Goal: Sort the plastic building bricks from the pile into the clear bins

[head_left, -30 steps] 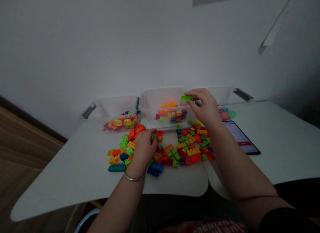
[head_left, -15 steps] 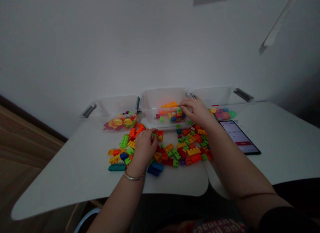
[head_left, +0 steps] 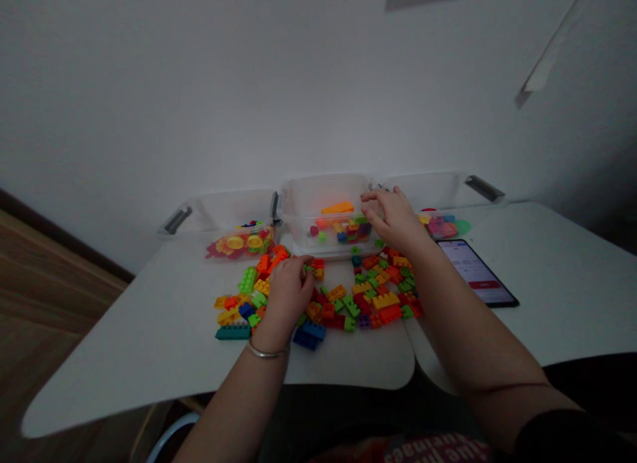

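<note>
A: Right hand?
B: The right hand (head_left: 395, 219) is hovering by the right side of the middle box (head_left: 301, 199). Thumb and fingers are standing apart, nothing showing between them.
A: Left?
B: The left hand (head_left: 287, 292) is resting among the loose bricks (head_left: 384, 301), fingers curling down near a small green brick (head_left: 308, 269). Can't tell if they're pinching it.
A: Bricks where?
B: Loose ones are lying scattered on the table (head_left: 358, 360) in front of the box; more bricks (head_left: 351, 232) are sitting inside, showing through its clear wall.
A: Step?
B: I'm reading it as the empty-handed point in moving bricks between pile and box.
A: Next move?
B: Probably calling for clearing the rim, then pinching one brick by its sides without dragging its neighbours.
</note>
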A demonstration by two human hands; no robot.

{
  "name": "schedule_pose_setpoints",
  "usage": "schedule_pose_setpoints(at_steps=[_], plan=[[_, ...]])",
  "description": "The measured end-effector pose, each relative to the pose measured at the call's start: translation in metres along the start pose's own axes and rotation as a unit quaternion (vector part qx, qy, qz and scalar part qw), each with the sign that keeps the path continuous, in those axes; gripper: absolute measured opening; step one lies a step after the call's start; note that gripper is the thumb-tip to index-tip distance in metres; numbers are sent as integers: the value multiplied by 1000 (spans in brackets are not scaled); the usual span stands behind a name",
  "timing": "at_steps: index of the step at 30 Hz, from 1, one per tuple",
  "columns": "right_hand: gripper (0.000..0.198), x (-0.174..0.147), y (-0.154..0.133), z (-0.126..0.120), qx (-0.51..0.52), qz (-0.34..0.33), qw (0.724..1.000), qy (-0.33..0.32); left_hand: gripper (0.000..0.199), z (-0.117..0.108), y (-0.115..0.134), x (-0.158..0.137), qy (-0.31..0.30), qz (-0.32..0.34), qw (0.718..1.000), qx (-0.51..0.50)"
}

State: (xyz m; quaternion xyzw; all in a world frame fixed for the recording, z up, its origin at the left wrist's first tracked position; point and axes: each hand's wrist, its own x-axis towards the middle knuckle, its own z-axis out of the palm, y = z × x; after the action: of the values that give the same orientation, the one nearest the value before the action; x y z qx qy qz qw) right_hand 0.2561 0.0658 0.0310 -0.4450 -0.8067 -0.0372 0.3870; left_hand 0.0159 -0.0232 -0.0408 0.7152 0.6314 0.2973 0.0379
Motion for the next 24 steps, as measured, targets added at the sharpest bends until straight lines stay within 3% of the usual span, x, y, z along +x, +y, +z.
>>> schedule_pose_setpoints(at_steps=[4, 6, 9, 12, 15, 24], plan=[[26, -1, -22, -26, 44, -18, 997, 61, 33, 1, -1, -1, 5, 4, 1000, 2], [23, -3, -35, -38, 68, -17, 997, 28, 33, 1, -1, -1, 8, 5, 1000, 4], [20, -10, -48, -44, 74, -12, 992, -97, 32, 1, -2, -1, 10, 3, 1000, 6], [22, -22, -47, -35, 10, -25, 976, -216, 32, 0, -1, -1, 12, 7, 1000, 6], [30, -35, -37, -19, -78, -18, 957, -278, 31, 0, 1, -1, 16, 13, 1000, 11], [24, -45, -26, 11, -139, -72, 926, -343, 31, 3, 0, -1, 14, 25, 999, 15]])
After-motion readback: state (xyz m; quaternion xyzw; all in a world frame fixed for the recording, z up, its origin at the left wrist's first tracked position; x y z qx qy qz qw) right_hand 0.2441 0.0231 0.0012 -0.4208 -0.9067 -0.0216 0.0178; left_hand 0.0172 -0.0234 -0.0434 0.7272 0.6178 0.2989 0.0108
